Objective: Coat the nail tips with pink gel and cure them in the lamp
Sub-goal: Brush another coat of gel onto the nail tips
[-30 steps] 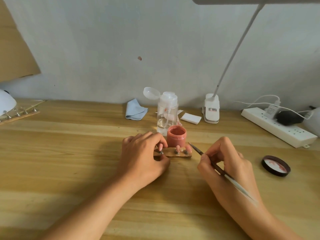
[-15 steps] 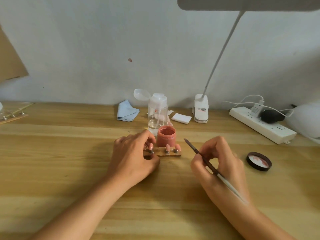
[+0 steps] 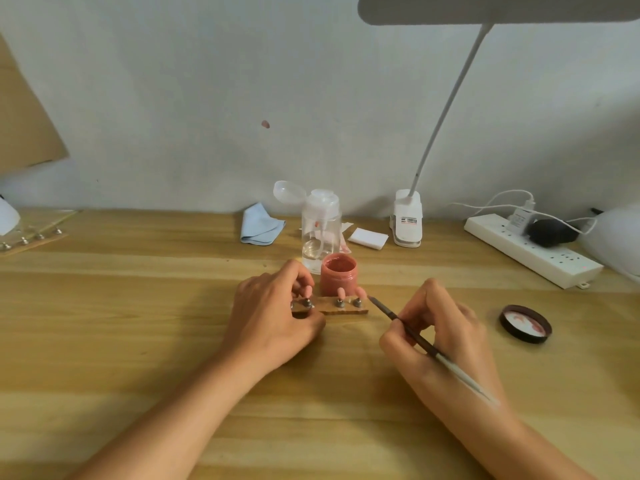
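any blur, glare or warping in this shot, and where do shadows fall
Head view: soft even light, no hard glare; a faint shadow on the table left of the left hand; the pale end of the brush smears over the wrist of the right hand; the nail tips look small and soft; the desk lamp is cut by the top edge; forearms stretch toward the corners.

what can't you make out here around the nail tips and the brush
Head view only.
Left end of the wooden strip: hidden under the left hand.
Bristles of the brush in the right hand: too small to show any gel.
Top of the desk lamp: cut off by the upper edge.
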Motion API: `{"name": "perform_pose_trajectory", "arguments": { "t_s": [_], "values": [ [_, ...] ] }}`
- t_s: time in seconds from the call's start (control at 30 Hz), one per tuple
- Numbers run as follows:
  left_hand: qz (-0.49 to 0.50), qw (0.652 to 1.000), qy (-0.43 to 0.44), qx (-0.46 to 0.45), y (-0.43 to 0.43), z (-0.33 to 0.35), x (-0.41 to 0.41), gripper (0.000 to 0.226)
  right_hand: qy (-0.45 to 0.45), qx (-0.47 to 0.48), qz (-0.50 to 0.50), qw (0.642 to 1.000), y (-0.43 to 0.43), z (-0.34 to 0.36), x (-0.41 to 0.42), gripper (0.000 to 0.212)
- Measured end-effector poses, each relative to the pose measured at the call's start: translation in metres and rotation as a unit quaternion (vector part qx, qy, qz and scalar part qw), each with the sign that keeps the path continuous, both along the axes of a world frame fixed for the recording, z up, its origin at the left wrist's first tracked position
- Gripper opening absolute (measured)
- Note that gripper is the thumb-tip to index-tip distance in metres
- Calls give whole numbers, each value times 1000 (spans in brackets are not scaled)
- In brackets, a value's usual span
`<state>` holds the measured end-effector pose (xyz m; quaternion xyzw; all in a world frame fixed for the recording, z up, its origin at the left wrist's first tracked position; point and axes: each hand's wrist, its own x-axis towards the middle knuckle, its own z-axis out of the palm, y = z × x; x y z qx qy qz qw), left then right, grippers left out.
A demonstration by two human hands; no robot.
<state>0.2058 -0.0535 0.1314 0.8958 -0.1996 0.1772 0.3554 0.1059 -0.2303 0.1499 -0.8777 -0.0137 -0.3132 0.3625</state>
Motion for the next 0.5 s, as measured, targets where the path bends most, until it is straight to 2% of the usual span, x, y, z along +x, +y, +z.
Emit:
{"name": "perform_pose_trajectory", "arguments": {
  "t_s": [0.5],
  "values": [
    [-4,1000,-14,4,-1,-1,0,30,-1,-5,11,1000,-3,-2,3,21]
  ]
}}
